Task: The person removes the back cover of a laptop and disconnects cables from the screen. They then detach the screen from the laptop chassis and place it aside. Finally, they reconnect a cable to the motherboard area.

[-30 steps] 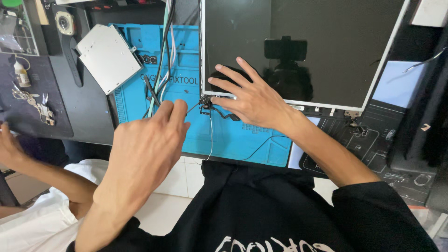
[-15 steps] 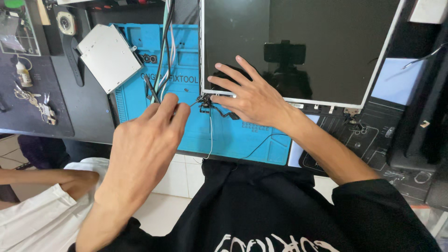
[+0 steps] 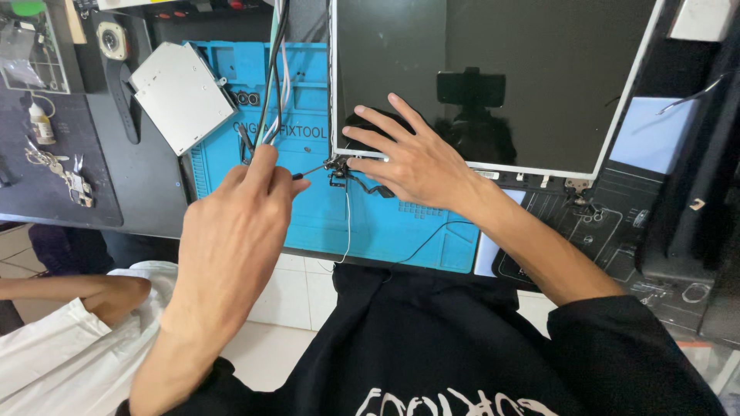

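Note:
My left hand (image 3: 235,231) is closed on a thin screwdriver (image 3: 308,170) whose tip points right, at a small metal hinge bracket (image 3: 337,165) on the lower left corner of a bare dark laptop screen panel (image 3: 493,77). My right hand (image 3: 408,158) lies flat with spread fingers on that corner of the panel, holding it down beside the bracket. Thin black and white wires (image 3: 347,223) run from the bracket over the blue work mat (image 3: 308,208).
A silver flat drive (image 3: 181,96) lies at the mat's upper left, with hanging cables (image 3: 274,69) beside it. Small tools and a bottle (image 3: 42,123) sit on the dark mat at left. Another person's arm (image 3: 69,296) shows at lower left. Dark laptop parts (image 3: 617,223) lie at right.
My left hand has moved up and right, bringing the screwdriver tip to the bracket. The right hand stays on the panel's corner. The other person's arm has shifted lower.

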